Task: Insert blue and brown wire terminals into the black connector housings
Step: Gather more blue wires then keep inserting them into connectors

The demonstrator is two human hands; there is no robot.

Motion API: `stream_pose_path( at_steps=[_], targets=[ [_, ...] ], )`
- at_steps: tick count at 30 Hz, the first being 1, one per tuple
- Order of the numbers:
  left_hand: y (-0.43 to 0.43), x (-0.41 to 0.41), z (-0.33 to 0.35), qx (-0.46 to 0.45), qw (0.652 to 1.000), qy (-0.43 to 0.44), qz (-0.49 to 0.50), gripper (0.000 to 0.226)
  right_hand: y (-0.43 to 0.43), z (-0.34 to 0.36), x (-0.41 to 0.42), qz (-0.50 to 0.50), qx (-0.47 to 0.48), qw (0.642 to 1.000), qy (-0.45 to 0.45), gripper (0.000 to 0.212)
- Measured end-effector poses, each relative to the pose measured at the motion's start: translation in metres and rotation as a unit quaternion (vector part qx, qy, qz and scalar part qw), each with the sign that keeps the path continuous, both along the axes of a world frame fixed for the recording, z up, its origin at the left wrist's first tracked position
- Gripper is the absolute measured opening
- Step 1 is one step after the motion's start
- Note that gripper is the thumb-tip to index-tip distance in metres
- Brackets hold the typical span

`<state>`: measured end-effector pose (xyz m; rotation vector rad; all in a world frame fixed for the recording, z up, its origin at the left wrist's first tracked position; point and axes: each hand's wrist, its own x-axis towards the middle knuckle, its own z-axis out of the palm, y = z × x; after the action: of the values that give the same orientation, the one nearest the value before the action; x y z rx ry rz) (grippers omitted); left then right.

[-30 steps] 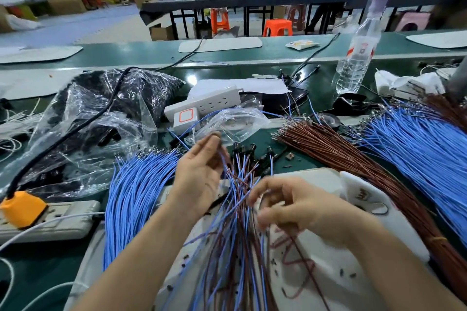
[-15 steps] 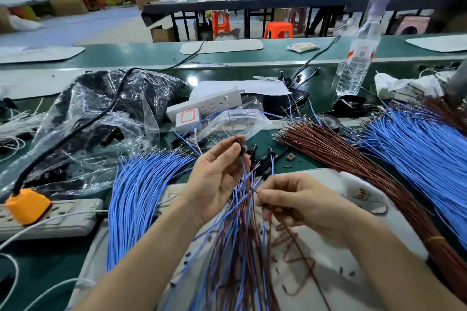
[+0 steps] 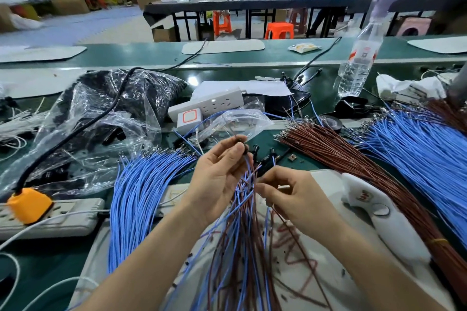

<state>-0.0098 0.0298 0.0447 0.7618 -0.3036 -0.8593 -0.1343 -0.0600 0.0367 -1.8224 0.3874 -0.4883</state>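
Nearest you, hands now meet at the wire bundle.
Your right hand has closed in, grip pinched on one strand, so insertion looks next; your left hand keeps its grip clamped round the bundle, a black housing at the top, brown wires beyond.

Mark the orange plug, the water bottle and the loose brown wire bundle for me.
orange plug (image 3: 29, 206), head view, its top face.
water bottle (image 3: 353, 76), head view, clear body below the label.
brown wire bundle (image 3: 348, 156), head view, strands midway along, right of the hands.
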Motion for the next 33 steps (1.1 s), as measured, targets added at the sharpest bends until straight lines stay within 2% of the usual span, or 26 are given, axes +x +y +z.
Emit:
stream_pose_path(
  at_steps=[4, 10, 12, 15, 16, 17, 18, 20, 21, 23, 25, 27, 28, 31, 33],
  targets=[
    [0.003, 0.007, 0.001, -0.004, 1.000, -0.013, 0.023, 0.020, 0.002, 0.000, 0.002, 0.001, 0.075, 0.997, -0.017, 0.027],
    [0.002, -0.004, 0.001, -0.001, 0.999, -0.049, -0.016, 0.017, 0.003, 0.001, 0.001, 0.013, 0.032, 0.999, -0.029, 0.022],
    [0.002, 0.005, 0.002, -0.020, 0.999, -0.006, 0.047, 0.019, -0.001, 0.002, -0.001, 0.049, 0.020, 0.998, 0.017, 0.025],
    [0.005, 0.024, 0.002, -0.017, 0.981, 0.058, 0.184, 0.013, -0.007, 0.007, -0.007, 0.127, 0.025, 0.982, 0.140, 0.029],
    [0.006, 0.025, 0.002, -0.010, 0.977, 0.036, 0.209, 0.015, -0.010, 0.008, -0.010, 0.125, 0.024, 0.977, 0.169, 0.030],
    [0.007, 0.023, 0.001, 0.006, 0.974, -0.024, 0.224, 0.016, -0.015, 0.009, -0.011, 0.109, 0.009, 0.975, 0.192, 0.029],
    [0.008, 0.018, 0.002, 0.033, 0.962, -0.131, 0.237, 0.015, -0.020, 0.009, -0.013, 0.083, -0.024, 0.974, 0.210, 0.027],
    [0.008, 0.000, 0.002, 0.067, 0.885, -0.390, 0.244, 0.014, -0.025, 0.008, -0.013, 0.017, -0.103, 0.972, 0.209, 0.020],
    [0.006, -0.010, 0.001, 0.059, 0.844, -0.481, 0.231, 0.015, -0.025, 0.008, -0.011, -0.024, -0.129, 0.973, 0.188, 0.024],
    [0.005, -0.025, 0.001, 0.024, 0.790, -0.579, 0.201, 0.021, -0.021, 0.006, -0.007, -0.099, -0.172, 0.972, 0.126, 0.050],
    [0.005, -0.034, 0.001, -0.001, 0.761, -0.620, 0.190, 0.023, -0.017, 0.004, -0.005, -0.143, -0.234, 0.958, 0.084, 0.077],
    [0.007, -0.036, 0.000, 0.000, 0.751, -0.631, 0.193, 0.023, -0.015, 0.002, -0.006, -0.168, -0.300, 0.935, 0.089, 0.091],
    [0.007, -0.036, 0.001, 0.003, 0.756, -0.626, 0.191, 0.025, -0.015, 0.002, -0.006, -0.171, -0.328, 0.926, 0.070, 0.085],
    [0.008, -0.035, 0.002, 0.004, 0.774, -0.604, 0.188, 0.027, -0.013, 0.003, -0.004, -0.155, -0.381, 0.909, -0.072, 0.037],
    [0.009, -0.035, 0.003, 0.004, 0.773, -0.604, 0.195, 0.026, -0.010, 0.001, -0.004, -0.143, -0.367, 0.909, -0.135, 0.027]
  ],
)
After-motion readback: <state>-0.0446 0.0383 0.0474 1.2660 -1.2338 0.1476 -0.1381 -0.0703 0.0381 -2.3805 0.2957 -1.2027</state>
